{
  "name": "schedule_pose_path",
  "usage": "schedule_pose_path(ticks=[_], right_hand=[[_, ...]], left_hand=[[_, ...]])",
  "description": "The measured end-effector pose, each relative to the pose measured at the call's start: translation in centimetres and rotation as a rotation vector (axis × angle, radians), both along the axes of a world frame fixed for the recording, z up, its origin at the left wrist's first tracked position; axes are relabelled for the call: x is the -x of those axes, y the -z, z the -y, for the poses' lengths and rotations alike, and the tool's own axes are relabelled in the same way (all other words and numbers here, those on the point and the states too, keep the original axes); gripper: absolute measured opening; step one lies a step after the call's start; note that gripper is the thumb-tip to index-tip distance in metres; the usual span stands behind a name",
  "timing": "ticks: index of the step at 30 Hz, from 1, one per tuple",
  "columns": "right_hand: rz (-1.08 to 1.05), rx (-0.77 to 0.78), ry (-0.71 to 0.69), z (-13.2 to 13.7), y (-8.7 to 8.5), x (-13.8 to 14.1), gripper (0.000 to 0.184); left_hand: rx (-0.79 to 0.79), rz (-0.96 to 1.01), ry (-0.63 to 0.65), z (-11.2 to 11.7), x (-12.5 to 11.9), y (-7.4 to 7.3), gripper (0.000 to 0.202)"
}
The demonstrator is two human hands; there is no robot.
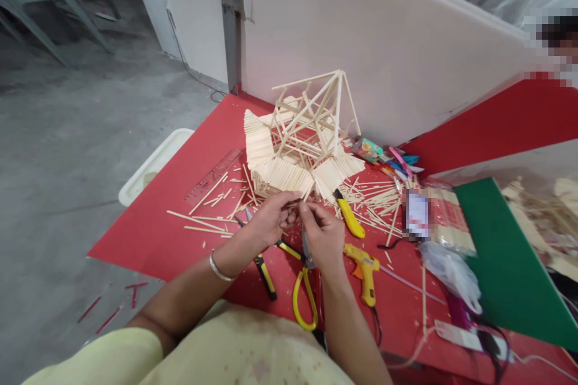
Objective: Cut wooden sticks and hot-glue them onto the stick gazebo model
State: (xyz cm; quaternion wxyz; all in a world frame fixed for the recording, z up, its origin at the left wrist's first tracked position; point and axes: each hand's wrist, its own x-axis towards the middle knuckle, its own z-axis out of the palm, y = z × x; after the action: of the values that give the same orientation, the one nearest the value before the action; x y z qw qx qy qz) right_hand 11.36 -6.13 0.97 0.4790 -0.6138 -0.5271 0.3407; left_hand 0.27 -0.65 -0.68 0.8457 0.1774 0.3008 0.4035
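Note:
My left hand [270, 218] and my right hand [321, 233] meet over the red table [149, 234], fingertips pinched together on a short thin wooden stick [293, 197]. A silver bangle sits on my left wrist. Just beyond my fingers stands a model of pale sticks [301, 138], with flat stick panels and an open triangular frame. Under my hands lie yellow-handled pliers [264, 267] and yellow-handled scissors [305, 292].
Loose sticks [208, 216] litter the table beside a red ruler [212, 177]. A yellow utility knife [348, 214], a yellow glue gun [365, 271], stick packets [445, 222], a green board [506, 264] and a white partition [383, 42] lie right and behind. A white tray [153, 162] is on the floor at left.

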Motion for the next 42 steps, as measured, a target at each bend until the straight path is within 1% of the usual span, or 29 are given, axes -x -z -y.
schedule_pose_path(ticks=[4, 10, 20, 29, 42], right_hand=[[0.036, -0.001, 0.004, -0.1, 0.01, -0.15, 0.028], [0.038, -0.022, -0.001, -0.24, 0.04, -0.25, 0.025], [0.021, -0.029, -0.017, 0.04, -0.25, -0.05, 0.024], [0.001, -0.016, 0.003, 0.01, -0.05, -0.01, 0.023], [-0.009, -0.027, 0.022, 0.05, -0.08, 0.27, 0.024]], left_hand=[[-0.004, 0.001, -0.002, -0.05, 0.02, -0.29, 0.02], [0.006, 0.01, -0.008, -0.12, 0.01, -0.44, 0.019], [-0.01, 0.008, 0.033, -0.14, -0.05, -0.01, 0.018], [0.02, 0.008, 0.028, -0.16, 0.06, -0.23, 0.018], [0.021, 0.026, 0.041, -0.15, 0.16, 0.12, 0.017]])
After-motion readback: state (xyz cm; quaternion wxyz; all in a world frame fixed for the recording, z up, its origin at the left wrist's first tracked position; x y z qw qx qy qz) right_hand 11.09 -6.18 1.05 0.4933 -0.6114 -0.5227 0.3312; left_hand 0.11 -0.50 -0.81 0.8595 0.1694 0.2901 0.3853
